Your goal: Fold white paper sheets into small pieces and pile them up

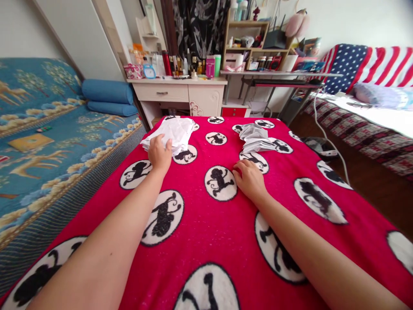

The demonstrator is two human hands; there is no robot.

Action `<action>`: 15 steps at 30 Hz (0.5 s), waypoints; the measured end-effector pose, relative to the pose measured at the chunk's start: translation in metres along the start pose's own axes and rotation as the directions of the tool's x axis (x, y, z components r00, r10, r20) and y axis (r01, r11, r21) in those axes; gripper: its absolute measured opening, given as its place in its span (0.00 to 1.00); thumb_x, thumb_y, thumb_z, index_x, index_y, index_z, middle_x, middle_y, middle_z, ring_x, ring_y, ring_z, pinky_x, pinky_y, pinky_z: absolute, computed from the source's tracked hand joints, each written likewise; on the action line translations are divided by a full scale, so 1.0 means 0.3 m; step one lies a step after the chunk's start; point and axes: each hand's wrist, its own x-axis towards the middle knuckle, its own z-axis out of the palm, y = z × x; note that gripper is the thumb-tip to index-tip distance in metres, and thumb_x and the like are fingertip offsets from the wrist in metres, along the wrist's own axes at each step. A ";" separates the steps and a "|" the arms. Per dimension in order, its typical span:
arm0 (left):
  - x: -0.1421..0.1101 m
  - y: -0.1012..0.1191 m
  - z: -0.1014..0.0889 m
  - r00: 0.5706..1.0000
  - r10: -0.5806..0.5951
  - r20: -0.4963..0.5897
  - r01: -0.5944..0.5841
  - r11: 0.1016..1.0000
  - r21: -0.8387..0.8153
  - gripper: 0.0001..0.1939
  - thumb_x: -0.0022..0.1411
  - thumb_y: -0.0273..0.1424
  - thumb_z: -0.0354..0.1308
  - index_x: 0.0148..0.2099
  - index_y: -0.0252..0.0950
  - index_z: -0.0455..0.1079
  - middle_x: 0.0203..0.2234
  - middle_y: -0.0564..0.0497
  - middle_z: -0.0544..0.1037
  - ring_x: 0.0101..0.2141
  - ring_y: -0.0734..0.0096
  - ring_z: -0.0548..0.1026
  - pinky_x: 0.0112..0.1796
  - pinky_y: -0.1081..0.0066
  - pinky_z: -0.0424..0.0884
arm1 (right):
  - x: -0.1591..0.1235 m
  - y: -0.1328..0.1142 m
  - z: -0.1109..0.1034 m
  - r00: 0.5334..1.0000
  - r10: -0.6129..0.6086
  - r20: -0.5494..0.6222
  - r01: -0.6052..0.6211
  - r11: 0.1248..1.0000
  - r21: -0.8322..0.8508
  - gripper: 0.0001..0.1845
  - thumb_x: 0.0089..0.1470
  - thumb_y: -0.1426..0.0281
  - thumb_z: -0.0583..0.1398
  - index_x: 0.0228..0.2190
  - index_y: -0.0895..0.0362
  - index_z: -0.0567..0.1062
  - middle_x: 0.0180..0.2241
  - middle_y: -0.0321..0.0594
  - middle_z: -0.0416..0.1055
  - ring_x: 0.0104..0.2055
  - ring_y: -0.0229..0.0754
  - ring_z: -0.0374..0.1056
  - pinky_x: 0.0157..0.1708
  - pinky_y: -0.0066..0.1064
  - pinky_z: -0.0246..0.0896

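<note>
Leftward, a loose stack of thin white sheets [176,132] on the red monkey-print blanket [200,228]; left hand [160,154] on its near edge, fingers slightly spread. Right hand [250,178] half-curled on the cloth, apparently holding nothing, just nearer than the smaller grey-white folded pile [256,137].

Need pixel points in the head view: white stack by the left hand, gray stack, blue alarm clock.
White stack [176,130]: head view, middle of its top.
Gray stack [254,132]: head view, upper face.
Blue alarm clock [149,71]: head view, dial.
</note>
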 end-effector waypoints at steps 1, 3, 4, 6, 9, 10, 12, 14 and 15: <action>0.012 -0.013 0.004 0.999 -0.019 0.043 0.017 0.999 0.031 0.25 0.61 0.40 0.55 0.58 0.35 0.64 0.52 0.39 0.70 0.50 0.53 0.70 0.50 0.59 0.65 | 0.001 -0.002 0.000 1.000 -0.001 0.001 0.001 1.000 -0.006 0.11 0.57 0.72 0.54 0.36 0.58 0.76 0.40 0.48 0.72 0.44 0.49 0.66 0.45 0.37 0.59; 0.030 -0.033 0.007 0.989 -0.024 0.144 0.009 0.995 0.099 0.30 0.54 0.42 0.62 0.57 0.34 0.67 0.49 0.38 0.73 0.49 0.50 0.70 0.49 0.57 0.66 | 0.001 -0.005 0.002 1.000 -0.001 -0.001 0.001 1.000 -0.016 0.11 0.57 0.72 0.54 0.36 0.58 0.76 0.39 0.48 0.72 0.44 0.49 0.65 0.44 0.37 0.59; 0.036 -0.040 0.006 0.984 -0.020 0.180 -0.003 0.992 0.123 0.29 0.53 0.42 0.63 0.55 0.34 0.69 0.47 0.38 0.73 0.48 0.49 0.71 0.49 0.57 0.66 | 0.001 -0.005 0.003 1.000 -0.002 -0.001 0.002 1.000 -0.020 0.11 0.57 0.72 0.54 0.36 0.58 0.76 0.39 0.48 0.72 0.44 0.49 0.65 0.44 0.37 0.58; 0.044 -0.050 0.003 0.977 -0.015 0.215 -0.019 0.988 0.154 0.24 0.54 0.42 0.62 0.50 0.35 0.73 0.46 0.39 0.74 0.47 0.50 0.71 0.47 0.57 0.67 | 0.000 -0.006 0.005 1.000 -0.004 -0.005 0.004 1.000 -0.026 0.10 0.57 0.72 0.54 0.36 0.58 0.76 0.39 0.48 0.72 0.44 0.50 0.65 0.43 0.37 0.58; 0.053 -0.060 -0.003 0.977 0.002 0.212 -0.040 0.984 0.176 0.16 0.58 0.39 0.58 0.46 0.39 0.76 0.44 0.42 0.75 0.43 0.53 0.73 0.41 0.60 0.68 | 0.000 -0.006 0.006 1.000 -0.009 -0.013 0.008 0.999 -0.031 0.10 0.57 0.72 0.54 0.36 0.58 0.75 0.39 0.48 0.72 0.44 0.50 0.64 0.43 0.37 0.58; 0.057 -0.062 -0.005 0.977 0.014 0.213 -0.054 0.982 0.182 0.15 0.59 0.38 0.56 0.45 0.39 0.76 0.44 0.43 0.75 0.42 0.53 0.73 0.40 0.61 0.68 | 0.000 -0.006 0.006 1.000 -0.010 -0.013 0.010 0.999 -0.032 0.10 0.57 0.72 0.54 0.36 0.57 0.75 0.39 0.48 0.72 0.44 0.50 0.64 0.43 0.37 0.58; 0.066 -0.057 -0.011 0.977 0.048 0.208 -0.089 0.977 0.192 0.12 0.60 0.35 0.54 0.42 0.39 0.77 0.42 0.44 0.76 0.41 0.54 0.73 0.39 0.61 0.67 | 0.001 -0.007 0.004 1.000 -0.009 -0.007 0.009 0.999 -0.035 0.10 0.57 0.71 0.54 0.35 0.57 0.75 0.38 0.48 0.72 0.44 0.50 0.64 0.43 0.37 0.58; 0.070 -0.032 -0.029 0.978 0.105 0.178 -0.140 0.970 0.198 0.10 0.60 0.33 0.54 0.38 0.38 0.76 0.40 0.44 0.76 0.43 0.53 0.72 0.41 0.60 0.66 | 0.002 -0.008 0.002 1.000 -0.002 0.002 0.002 0.999 -0.038 0.10 0.57 0.71 0.54 0.35 0.58 0.75 0.38 0.49 0.72 0.44 0.50 0.65 0.43 0.37 0.58; 0.066 -0.008 -0.044 0.977 0.147 0.153 -0.176 0.964 0.197 0.09 0.59 0.32 0.53 0.37 0.37 0.75 0.39 0.43 0.75 0.44 0.52 0.71 0.43 0.59 0.65 | 0.002 -0.007 0.001 1.000 0.001 0.005 -0.001 0.999 -0.039 0.10 0.57 0.71 0.54 0.35 0.58 0.75 0.38 0.49 0.72 0.44 0.50 0.65 0.43 0.37 0.59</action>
